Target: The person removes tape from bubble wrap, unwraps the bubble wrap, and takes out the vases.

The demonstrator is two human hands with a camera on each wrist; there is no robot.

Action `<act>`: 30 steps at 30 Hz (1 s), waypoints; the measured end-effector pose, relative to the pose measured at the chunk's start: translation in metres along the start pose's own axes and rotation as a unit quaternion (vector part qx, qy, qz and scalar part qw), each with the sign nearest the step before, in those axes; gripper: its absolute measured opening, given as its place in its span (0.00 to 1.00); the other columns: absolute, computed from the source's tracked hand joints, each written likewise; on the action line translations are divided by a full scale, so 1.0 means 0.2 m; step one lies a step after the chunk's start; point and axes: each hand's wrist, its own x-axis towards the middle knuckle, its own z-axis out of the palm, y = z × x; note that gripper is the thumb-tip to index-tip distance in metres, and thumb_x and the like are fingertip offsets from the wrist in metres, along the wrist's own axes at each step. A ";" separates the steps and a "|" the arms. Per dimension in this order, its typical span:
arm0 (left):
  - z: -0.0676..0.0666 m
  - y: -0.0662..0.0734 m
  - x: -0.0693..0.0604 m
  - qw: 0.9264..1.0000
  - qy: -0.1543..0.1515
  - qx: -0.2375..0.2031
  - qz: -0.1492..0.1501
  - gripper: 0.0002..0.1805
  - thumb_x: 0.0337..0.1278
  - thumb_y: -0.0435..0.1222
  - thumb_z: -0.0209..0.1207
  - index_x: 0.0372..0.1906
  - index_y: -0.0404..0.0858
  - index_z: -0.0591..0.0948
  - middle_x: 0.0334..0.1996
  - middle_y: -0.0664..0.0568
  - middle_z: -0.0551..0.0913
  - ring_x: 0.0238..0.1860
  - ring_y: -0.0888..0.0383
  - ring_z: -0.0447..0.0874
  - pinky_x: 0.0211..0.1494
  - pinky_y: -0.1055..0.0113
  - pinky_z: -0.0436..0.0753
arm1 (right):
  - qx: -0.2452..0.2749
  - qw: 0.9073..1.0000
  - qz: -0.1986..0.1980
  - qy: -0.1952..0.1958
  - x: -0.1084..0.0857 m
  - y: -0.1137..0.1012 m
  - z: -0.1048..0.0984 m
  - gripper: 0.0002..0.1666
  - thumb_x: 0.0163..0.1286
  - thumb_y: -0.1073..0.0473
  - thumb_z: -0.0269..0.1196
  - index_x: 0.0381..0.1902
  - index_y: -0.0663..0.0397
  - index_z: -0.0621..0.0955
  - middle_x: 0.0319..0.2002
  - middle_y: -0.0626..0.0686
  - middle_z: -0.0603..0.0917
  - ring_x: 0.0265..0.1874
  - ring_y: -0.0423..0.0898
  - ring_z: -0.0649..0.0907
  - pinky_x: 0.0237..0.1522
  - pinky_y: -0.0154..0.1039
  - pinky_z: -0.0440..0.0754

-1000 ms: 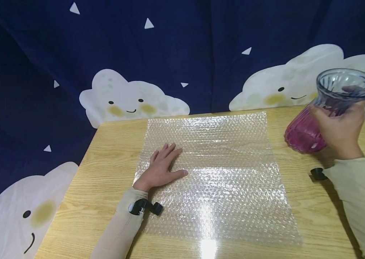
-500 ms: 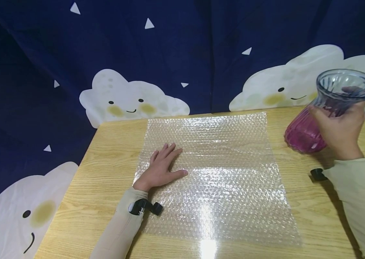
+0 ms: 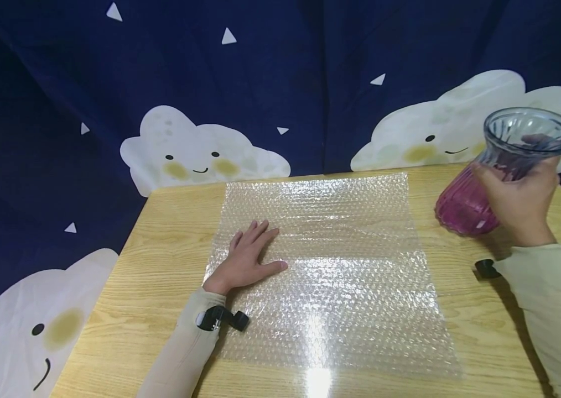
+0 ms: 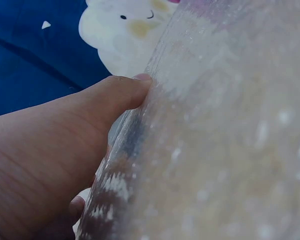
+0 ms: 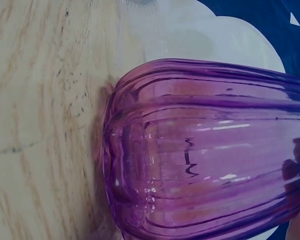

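Note:
A ribbed glass vase (image 3: 465,207) with a pink-purple body and a clear bluish flared rim is at the right side in the head view. My right hand (image 3: 526,204) grips it around the neck, thumb on the near left side. In the right wrist view the purple vase (image 5: 205,145) has its base at the wooden surface. A sheet of clear bubble wrap (image 3: 355,304) lies flat on the table, left of the vase. My left hand (image 3: 247,262) rests on its left part with fingers spread, and the thumb shows against the bubble wrap (image 4: 220,150) in the left wrist view.
The wooden table (image 3: 156,265) extends past the bubble wrap on both sides. Behind its far edge hangs a dark blue curtain (image 3: 260,77) printed with smiling clouds and small white triangles. A black wrist camera (image 3: 223,319) sits on the left sleeve.

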 end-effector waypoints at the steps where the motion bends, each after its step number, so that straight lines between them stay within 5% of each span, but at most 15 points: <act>1: 0.00 0.00 0.00 1.000 0.000 0.000 0.001 0.48 0.62 0.63 0.61 0.82 0.53 0.59 0.86 0.48 0.47 0.87 0.46 0.35 0.86 0.37 0.36 | 0.002 1.000 0.000 0.001 0.00 -0.01 0.00 0.50 0.57 0.65 0.71 0.75 0.40 0.63 0.70 0.41 0.77 0.64 0.32 0.76 0.74 0.28 0.69; 15: 0.00 0.00 0.00 1.000 0.003 -0.006 0.002 0.47 0.62 0.63 0.63 0.82 0.53 0.60 0.86 0.48 0.48 0.87 0.45 0.36 0.86 0.37 0.36 | -0.001 0.999 0.038 -0.004 -0.01 -0.01 0.00 0.50 0.58 0.64 0.70 0.75 0.36 0.63 0.67 0.41 0.79 0.60 0.31 0.76 0.70 0.27 0.71; 22: -0.01 0.00 -0.01 1.000 0.005 -0.005 0.003 0.47 0.62 0.63 0.62 0.82 0.53 0.60 0.86 0.48 0.47 0.87 0.45 0.35 0.85 0.37 0.36 | 0.006 1.000 0.023 -0.004 -0.01 -0.01 0.00 0.49 0.57 0.64 0.70 0.75 0.40 0.64 0.65 0.41 0.80 0.55 0.30 0.77 0.65 0.25 0.73; 30: -0.01 0.00 0.01 1.000 0.001 -0.005 0.007 0.49 0.60 0.63 0.64 0.82 0.52 0.61 0.86 0.47 0.49 0.87 0.44 0.37 0.86 0.37 0.36 | -0.057 0.994 0.080 -0.050 0.00 0.05 -0.05 0.49 0.62 0.56 0.72 0.76 0.31 0.62 0.72 0.48 0.77 0.64 0.28 0.75 0.76 0.27 0.66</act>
